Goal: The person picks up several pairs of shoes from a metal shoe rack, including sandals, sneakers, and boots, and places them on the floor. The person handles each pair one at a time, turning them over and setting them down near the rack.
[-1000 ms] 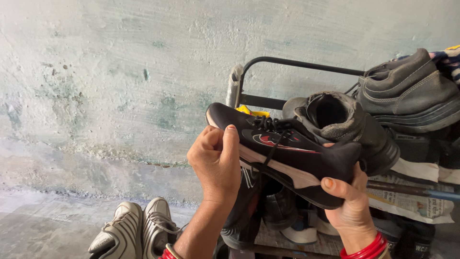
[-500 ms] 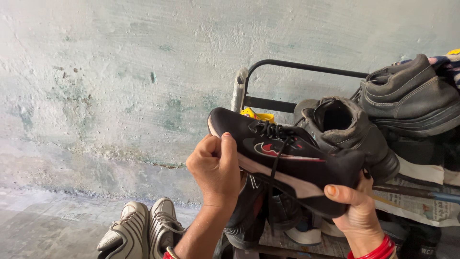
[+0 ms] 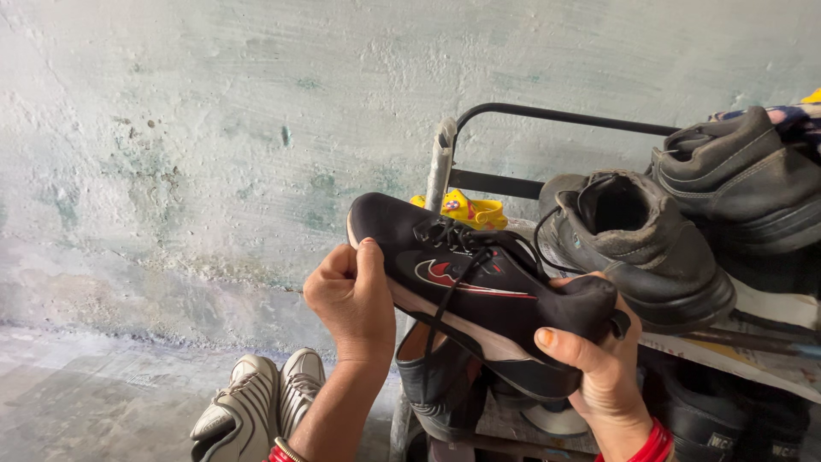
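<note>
A black sports shoe [image 3: 479, 295] with a red side mark, a pale sole stripe and loose black laces is held up sideways in front of a metal shoe rack [image 3: 556, 115]. My right hand [image 3: 594, 364] grips its heel from below, thumb on the side. My left hand [image 3: 352, 299] is closed around the toe end, fingers curled on the sole side. One lace hangs down from the shoe.
Two worn dark boots [image 3: 650, 244] [image 3: 744, 175] sit on the rack's upper shelf over newspaper. A small yellow shoe [image 3: 466, 210] lies behind. More dark shoes [image 3: 440, 389] fill the lower shelf. A pair of pale sneakers [image 3: 256, 411] stands on the floor by the rough wall [image 3: 214, 128].
Both hands and the black shoe have shifted left and slightly lower in view. The yellow shoe behind shows more. My grip on the shoe is the same.
</note>
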